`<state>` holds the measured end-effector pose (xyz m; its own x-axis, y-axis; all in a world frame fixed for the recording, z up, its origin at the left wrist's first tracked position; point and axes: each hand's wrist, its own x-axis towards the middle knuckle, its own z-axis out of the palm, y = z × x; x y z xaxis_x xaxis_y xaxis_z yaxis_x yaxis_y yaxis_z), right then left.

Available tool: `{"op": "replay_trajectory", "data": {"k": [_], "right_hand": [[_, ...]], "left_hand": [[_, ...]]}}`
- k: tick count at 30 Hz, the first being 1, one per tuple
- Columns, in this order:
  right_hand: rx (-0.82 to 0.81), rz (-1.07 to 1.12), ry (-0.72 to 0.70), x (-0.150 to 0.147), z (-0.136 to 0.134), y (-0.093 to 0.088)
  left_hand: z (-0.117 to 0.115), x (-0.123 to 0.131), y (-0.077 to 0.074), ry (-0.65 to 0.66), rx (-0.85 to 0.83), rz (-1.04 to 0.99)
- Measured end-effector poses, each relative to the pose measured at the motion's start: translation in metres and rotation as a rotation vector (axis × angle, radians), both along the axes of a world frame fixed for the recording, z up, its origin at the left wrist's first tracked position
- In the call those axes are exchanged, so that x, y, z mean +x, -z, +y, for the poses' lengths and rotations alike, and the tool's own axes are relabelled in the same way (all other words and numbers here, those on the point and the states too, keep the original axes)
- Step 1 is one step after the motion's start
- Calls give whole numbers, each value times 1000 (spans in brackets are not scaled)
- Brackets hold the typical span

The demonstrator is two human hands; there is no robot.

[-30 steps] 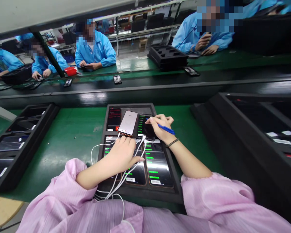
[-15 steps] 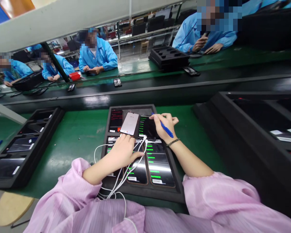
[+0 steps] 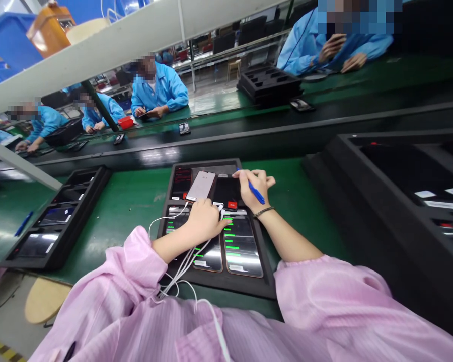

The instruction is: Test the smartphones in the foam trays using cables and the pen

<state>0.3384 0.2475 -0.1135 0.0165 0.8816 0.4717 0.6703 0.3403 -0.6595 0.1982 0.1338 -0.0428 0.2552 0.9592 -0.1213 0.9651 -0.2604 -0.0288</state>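
1. Green worktop (image 3: 121, 213), with people in blue jackets (image 3: 161, 88) seated beyond its far edge; the tray (image 3: 234, 283) lies at its near edge, around the middle.
2. Six phones are in view at the tray. Along the far edge are the far-left phone (image 3: 181, 181), the pale phone (image 3: 202, 185), lying askew, and the far-right phone (image 3: 226, 190). Along the near edge are the near-left phone (image 3: 175, 216), near-middle phone (image 3: 209, 256) and near-right phone (image 3: 245, 244).
3. Left hand (image 3: 204, 218): palm down at the pale phone's lower edge, fingers gathered, thumb spread toward the right. Whether it grips anything is hidden.
4. Right hand (image 3: 253, 185): half closed around a blue pen (image 3: 255, 192), index finger reaching over the far-right phone. Contact with the glass cannot be told.
5. White cables (image 3: 189, 266) run from the tray's near edge; one reaches the pale phone's lower end, and others pass under the left hand.
6. Judging by the screens, the work is partway. The near row shows green lines; the far-left and far-right phones are dark with a red block. The pale phone, on a light screen without such lines, seems least advanced. Whether any phone is finished cannot be told.
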Motion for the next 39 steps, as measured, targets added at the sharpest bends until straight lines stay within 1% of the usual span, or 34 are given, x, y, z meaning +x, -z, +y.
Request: {"op": "replay_trajectory", "data": {"k": [5, 11, 14, 21, 25, 29, 32, 39], "right_hand": [[7, -15, -11, 0, 1, 1], [13, -15, -43, -2, 4, 5], [16, -15, -43, -2, 5, 7], [11, -36, -44, -2, 5, 6], [-1, -45, -35, -2, 5, 5], [-16, -46, -34, -3, 5, 6], [-17, -30, -41, -3, 4, 6], [-43, 0, -33, -3, 3, 3]], "left_hand": [[0, 6, 5, -60, 43, 16], [-4, 9, 12, -79, 115, 17], [-4, 10, 15, -97, 125, 16], [-3, 15, 18, -40, 129, 46], [1, 14, 15, -27, 115, 47], [9, 13, 8, -26, 144, 25], [15, 14, 3, -53, 146, -1], [18, 22, 3, -124, 112, -51]]}}
